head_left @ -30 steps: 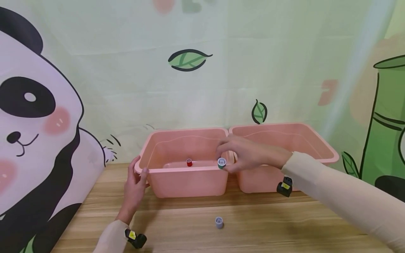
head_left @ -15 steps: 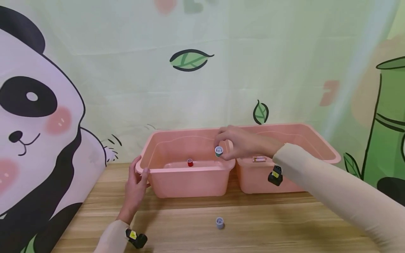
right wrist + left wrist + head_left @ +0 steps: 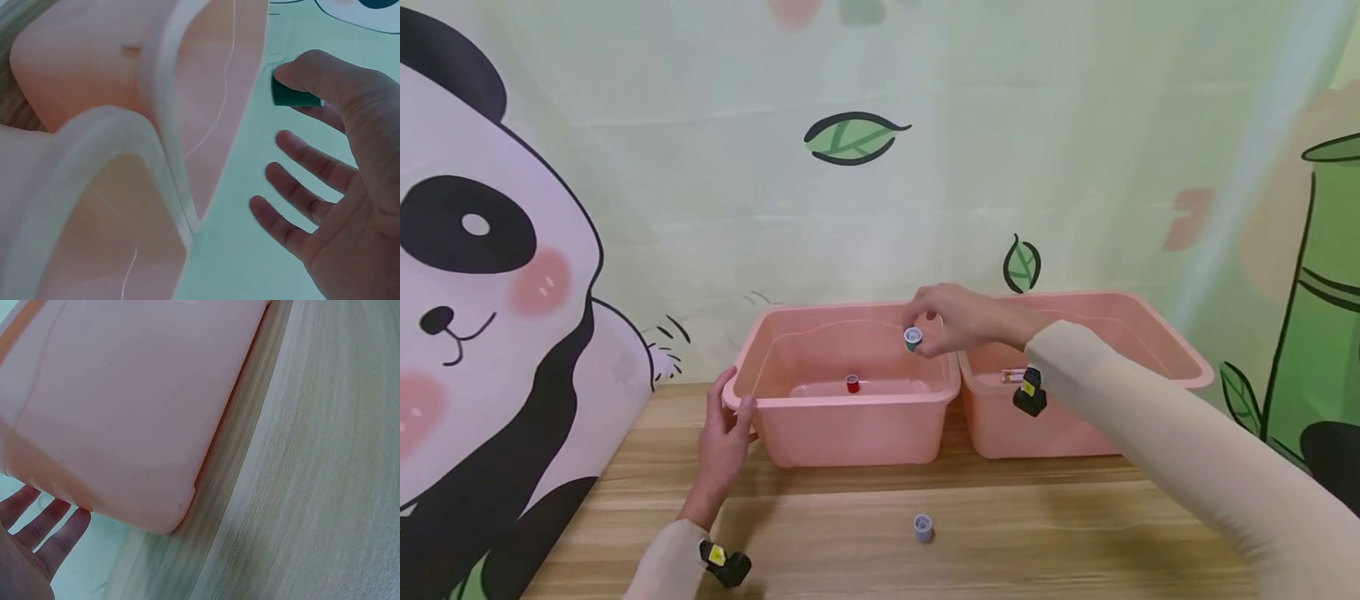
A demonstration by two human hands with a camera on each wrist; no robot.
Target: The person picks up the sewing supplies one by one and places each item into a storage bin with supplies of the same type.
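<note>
Between thumb and forefinger, my right hand (image 3: 961,318) pinches a small green bottle cap (image 3: 912,343) with a white inside. It is over the right part of the left pink bin (image 3: 850,433), above the rim. In the right wrist view the cap (image 3: 296,94) shows green, and the other fingers are spread. My left hand (image 3: 724,435) grips the left end of that bin, thumb at the front rim corner; in the left wrist view, fingers (image 3: 62,534) touch its outer wall. A red cap (image 3: 852,384) lies inside this bin. A pale lilac cap (image 3: 922,527) stands on the wooden table.
A second pink bin (image 3: 1052,433) stands against the right side of the first. Inside it is a small pale striped item (image 3: 1013,376), partly covered by the right wrist's camera (image 3: 1030,395). Behind the bins hangs a printed backdrop (image 3: 737,208) with a panda and leaves.
My right hand has risen and moved slightly left with the green cap, from near the front rim to higher over the left bin. That bin's right end has shifted a little right. My left hand keeps its grip.
</note>
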